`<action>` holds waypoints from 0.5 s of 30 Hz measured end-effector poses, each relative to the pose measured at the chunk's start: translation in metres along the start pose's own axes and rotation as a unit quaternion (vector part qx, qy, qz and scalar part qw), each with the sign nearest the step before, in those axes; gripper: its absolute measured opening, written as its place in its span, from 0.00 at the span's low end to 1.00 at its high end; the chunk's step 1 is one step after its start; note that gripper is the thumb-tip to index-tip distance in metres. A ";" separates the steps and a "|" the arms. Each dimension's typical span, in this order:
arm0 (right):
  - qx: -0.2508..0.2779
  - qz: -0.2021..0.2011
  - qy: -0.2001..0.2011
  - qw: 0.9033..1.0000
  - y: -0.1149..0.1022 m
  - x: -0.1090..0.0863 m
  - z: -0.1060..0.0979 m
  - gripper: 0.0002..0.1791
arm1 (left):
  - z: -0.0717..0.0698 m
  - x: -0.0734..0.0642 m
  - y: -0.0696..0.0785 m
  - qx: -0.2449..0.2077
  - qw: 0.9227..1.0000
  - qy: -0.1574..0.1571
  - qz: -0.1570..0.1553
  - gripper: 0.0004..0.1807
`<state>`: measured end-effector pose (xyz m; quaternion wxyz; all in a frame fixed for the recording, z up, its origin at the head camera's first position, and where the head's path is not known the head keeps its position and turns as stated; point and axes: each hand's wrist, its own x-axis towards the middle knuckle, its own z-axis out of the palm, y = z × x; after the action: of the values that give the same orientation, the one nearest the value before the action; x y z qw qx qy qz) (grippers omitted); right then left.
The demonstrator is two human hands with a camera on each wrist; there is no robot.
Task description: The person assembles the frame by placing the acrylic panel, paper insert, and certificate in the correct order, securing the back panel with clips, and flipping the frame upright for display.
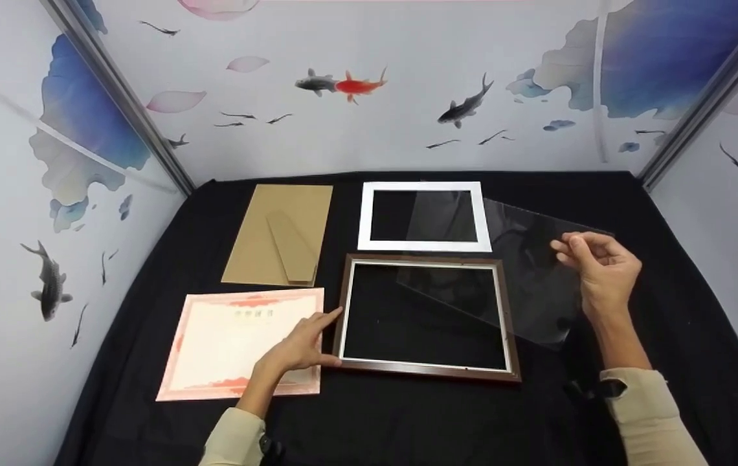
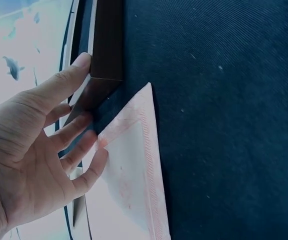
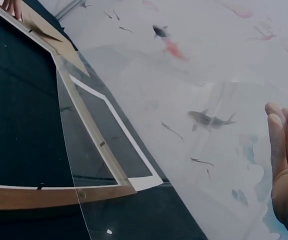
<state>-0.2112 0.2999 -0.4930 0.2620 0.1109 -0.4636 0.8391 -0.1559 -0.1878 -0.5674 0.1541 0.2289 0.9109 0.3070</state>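
My right hand (image 1: 605, 272) pinches a clear plastic sheet (image 1: 531, 278) by its upper right edge. Tilted, that sheet overlaps the right part of a brown picture frame (image 1: 430, 371) and part of a white mat (image 1: 424, 246) behind it. The frame lies on the black cloth, its inside showing a pale inner border. With fingers spread, my left hand (image 1: 296, 346) touches the frame's left side; in the left wrist view its thumb (image 2: 83, 61) rests at the frame's corner. Beneath that hand lies a certificate (image 1: 226, 349) with a pink border.
A brown backing board (image 1: 249, 239) with a stand leg (image 1: 291, 252) lies at the back left, behind the certificate. Black cloth (image 1: 408, 421) covers the table. White panels with painted fish (image 1: 359, 85) enclose it at the back and both sides.
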 end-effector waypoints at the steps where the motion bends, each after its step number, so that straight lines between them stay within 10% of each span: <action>1: 0.002 0.007 -0.001 1.000 0.001 0.000 -0.001 0.14 | -0.001 0.001 0.000 -0.004 1.000 0.002 0.003 0.51; 9: 0.010 0.056 -0.011 0.998 0.013 0.002 -0.002 0.07 | -0.014 0.013 0.005 -0.081 0.994 0.074 -0.005 0.50; 15: 0.013 0.091 -0.050 0.995 0.027 0.005 0.005 0.10 | -0.025 0.034 0.008 -0.222 0.968 0.118 0.019 0.47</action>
<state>-0.2303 0.2856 -0.5069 0.1596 0.1134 -0.4738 0.8586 -0.1923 -0.1767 -0.5480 0.0865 0.1680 0.8272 0.5292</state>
